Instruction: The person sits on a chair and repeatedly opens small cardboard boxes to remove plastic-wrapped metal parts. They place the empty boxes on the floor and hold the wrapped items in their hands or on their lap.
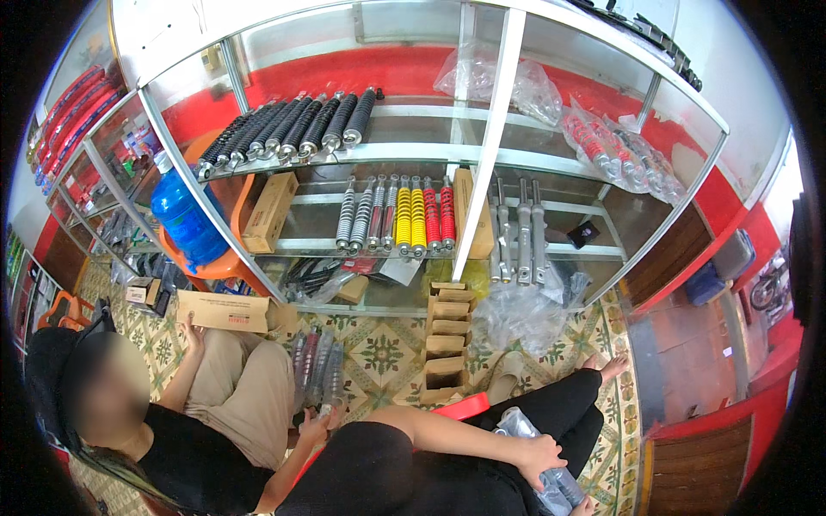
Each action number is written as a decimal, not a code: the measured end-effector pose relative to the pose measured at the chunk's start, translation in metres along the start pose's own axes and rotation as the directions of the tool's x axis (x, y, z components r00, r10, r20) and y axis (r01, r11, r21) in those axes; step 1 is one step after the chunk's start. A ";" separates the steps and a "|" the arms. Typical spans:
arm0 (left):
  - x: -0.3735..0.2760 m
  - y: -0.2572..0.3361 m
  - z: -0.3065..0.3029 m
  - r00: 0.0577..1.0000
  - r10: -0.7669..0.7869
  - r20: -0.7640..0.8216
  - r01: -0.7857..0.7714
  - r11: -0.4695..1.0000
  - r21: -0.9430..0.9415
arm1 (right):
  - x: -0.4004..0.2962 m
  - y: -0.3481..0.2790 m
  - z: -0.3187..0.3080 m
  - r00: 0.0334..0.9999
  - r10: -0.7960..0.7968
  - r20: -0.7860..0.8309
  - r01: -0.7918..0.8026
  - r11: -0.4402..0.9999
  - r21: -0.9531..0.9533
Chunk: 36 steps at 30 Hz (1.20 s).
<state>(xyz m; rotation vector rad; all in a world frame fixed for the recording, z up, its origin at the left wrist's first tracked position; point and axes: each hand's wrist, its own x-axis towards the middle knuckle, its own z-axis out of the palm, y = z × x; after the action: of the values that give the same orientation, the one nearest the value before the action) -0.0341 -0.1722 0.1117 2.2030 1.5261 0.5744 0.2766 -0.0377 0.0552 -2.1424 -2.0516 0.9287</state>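
Across my lap in black trousers lies a cylindrical part in clear plastic wrap (pixel 518 424); the wrap hides what kind of part it is. My left hand (pixel 541 456) grips it around the middle, fingers curled over the plastic. At the bottom edge of the view, my right hand (pixel 584 507) holds the lower end of the same bundle, and only part of that hand shows. In front of me a row of open cardboard boxes (pixel 445 371) stands on the tiled floor, beside a beige slipper (pixel 506 377).
A co-worker sits at left, one hand by a long cardboard box (pixel 222 311), the other at plastic-wrapped shock absorbers (pixel 319 367). The glass display case (pixel 493 142) holds black shock absorbers (pixel 303 126), coloured ones (pixel 412 216) and fork tubes (pixel 524 235). Loose plastic bags (pixel 523 322) lie below.
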 end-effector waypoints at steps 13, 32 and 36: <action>0.001 -0.015 -0.015 0.994 -0.016 -0.108 0.007 0.997 -0.077 | 0.038 0.073 -0.010 0.916 -0.358 -0.184 0.378 0.921 0.091; -0.004 -0.005 -0.021 1.000 -0.003 -0.021 0.004 1.000 0.015 | 0.011 0.021 0.013 0.909 -0.234 -0.344 0.283 0.954 0.099; 0.008 -0.004 -0.011 0.998 0.020 0.062 -0.021 1.000 0.019 | 0.001 0.026 0.006 0.884 -0.239 -0.403 0.311 0.943 0.123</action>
<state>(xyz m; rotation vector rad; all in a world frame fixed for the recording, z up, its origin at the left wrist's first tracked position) -0.0407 -0.1622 0.1198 2.2323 1.4855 0.4950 0.2978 -0.0421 0.0391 -1.7109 -1.9181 0.5794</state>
